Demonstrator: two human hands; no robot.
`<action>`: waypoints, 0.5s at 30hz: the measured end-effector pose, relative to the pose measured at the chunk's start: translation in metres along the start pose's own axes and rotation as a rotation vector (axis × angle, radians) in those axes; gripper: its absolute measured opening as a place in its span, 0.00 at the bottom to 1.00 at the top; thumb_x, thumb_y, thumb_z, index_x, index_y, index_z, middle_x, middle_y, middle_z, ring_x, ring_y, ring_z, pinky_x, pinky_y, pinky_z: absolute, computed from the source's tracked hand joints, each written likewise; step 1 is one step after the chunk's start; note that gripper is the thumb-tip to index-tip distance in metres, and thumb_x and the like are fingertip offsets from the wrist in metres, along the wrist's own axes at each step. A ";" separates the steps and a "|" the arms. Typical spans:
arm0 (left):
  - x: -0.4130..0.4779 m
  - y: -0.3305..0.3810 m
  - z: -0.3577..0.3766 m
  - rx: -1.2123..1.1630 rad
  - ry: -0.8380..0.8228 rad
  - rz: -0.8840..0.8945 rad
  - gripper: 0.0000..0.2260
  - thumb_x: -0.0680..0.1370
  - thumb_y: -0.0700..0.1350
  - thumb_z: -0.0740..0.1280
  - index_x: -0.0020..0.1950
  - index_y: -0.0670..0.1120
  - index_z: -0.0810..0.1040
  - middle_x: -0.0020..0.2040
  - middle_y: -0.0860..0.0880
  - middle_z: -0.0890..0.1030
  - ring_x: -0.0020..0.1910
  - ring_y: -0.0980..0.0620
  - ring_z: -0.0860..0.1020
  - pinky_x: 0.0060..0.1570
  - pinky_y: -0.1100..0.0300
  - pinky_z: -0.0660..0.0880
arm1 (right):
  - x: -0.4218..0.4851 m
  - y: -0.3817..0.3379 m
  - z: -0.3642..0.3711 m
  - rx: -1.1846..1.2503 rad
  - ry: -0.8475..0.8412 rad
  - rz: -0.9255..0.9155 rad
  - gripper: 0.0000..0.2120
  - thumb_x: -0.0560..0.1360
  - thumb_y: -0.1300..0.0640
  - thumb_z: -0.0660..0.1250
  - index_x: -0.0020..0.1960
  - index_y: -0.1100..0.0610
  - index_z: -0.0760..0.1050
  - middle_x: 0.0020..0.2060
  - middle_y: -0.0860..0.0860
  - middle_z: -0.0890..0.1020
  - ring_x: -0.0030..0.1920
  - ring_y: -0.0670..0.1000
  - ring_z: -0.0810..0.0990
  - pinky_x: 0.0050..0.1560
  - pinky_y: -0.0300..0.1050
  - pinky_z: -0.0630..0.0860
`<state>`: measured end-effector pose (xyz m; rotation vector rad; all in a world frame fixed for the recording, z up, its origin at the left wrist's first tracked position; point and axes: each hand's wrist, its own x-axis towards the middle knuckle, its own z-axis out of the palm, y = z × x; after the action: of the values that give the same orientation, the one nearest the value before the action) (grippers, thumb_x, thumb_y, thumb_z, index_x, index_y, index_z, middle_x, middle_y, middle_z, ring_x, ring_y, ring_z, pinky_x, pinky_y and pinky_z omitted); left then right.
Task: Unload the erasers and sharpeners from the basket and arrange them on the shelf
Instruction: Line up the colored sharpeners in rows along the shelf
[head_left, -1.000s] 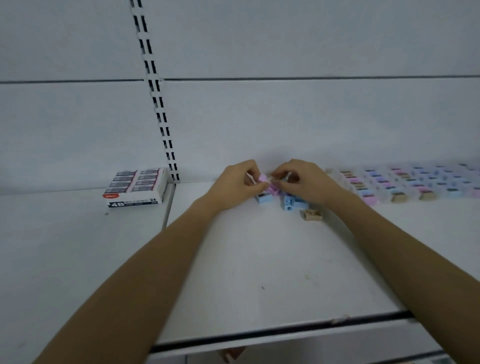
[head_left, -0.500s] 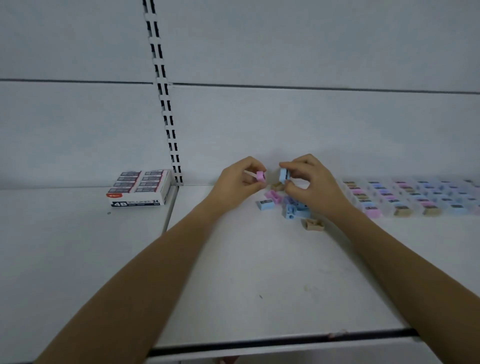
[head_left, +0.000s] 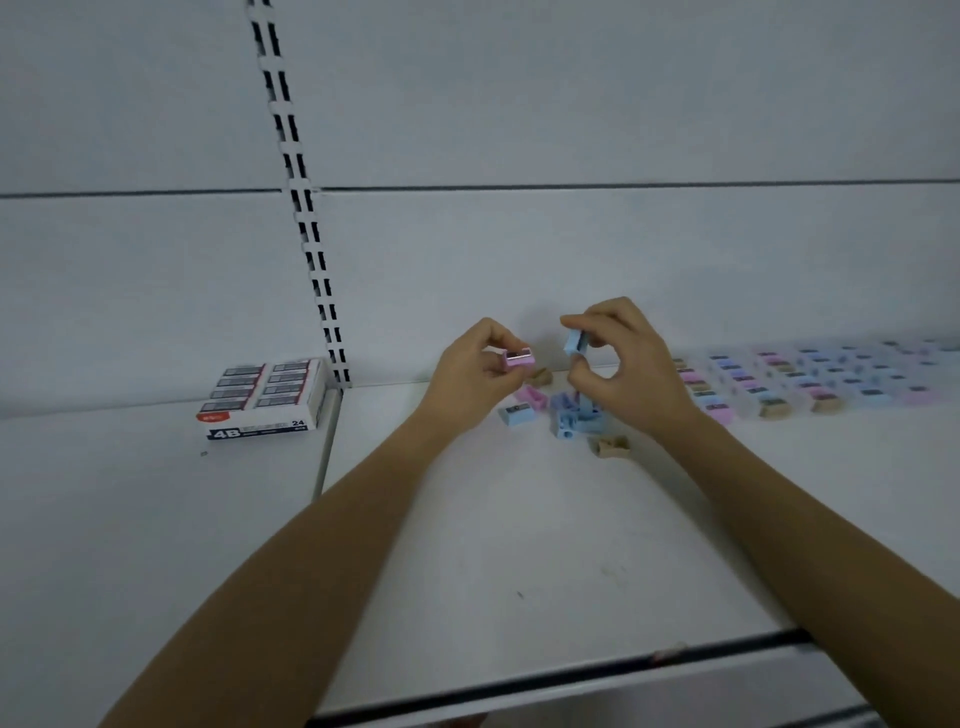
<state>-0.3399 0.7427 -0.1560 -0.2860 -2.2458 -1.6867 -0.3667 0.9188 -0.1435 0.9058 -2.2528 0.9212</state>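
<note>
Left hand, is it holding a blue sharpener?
No, the left hand pinches a pink sharpener; the blue sharpener is in the right hand.

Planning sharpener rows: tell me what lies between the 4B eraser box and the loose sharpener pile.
Head view: right of the eraser box runs the shelf joint, then bare shelf. The left forearm crosses it before the loose sharpener pile.

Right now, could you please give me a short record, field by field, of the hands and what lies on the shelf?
Left hand: pinches a pink sharpener, held above the shelf
Right hand: pinches a blue sharpener, also held up
Loose sharpeners: small heap under the hands, blue, pink, tan
Arranged sharpeners: rows along the right
Eraser box: at the far left, marked 4B
</note>
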 end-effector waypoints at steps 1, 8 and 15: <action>0.000 0.000 0.001 0.043 0.026 0.023 0.11 0.72 0.35 0.70 0.40 0.50 0.72 0.45 0.50 0.81 0.34 0.61 0.78 0.39 0.70 0.74 | -0.001 0.000 -0.002 -0.008 -0.001 -0.009 0.19 0.69 0.54 0.61 0.54 0.64 0.77 0.47 0.58 0.75 0.45 0.41 0.70 0.50 0.26 0.69; -0.006 0.019 0.010 0.240 0.040 0.215 0.15 0.70 0.37 0.73 0.36 0.53 0.70 0.41 0.59 0.78 0.39 0.54 0.78 0.43 0.68 0.74 | -0.017 -0.002 -0.021 -0.026 -0.056 -0.019 0.11 0.69 0.60 0.68 0.50 0.63 0.80 0.41 0.52 0.77 0.37 0.39 0.71 0.41 0.22 0.67; -0.002 0.059 0.063 0.429 -0.046 0.333 0.06 0.71 0.40 0.72 0.42 0.45 0.75 0.43 0.47 0.80 0.41 0.51 0.78 0.45 0.67 0.74 | -0.044 0.019 -0.093 -0.148 -0.140 -0.043 0.12 0.71 0.57 0.67 0.52 0.61 0.80 0.39 0.54 0.78 0.34 0.46 0.72 0.41 0.22 0.65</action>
<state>-0.3262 0.8193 -0.1202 -0.5577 -2.3610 -1.0149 -0.3325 1.0155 -0.1223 0.9736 -2.3738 0.6805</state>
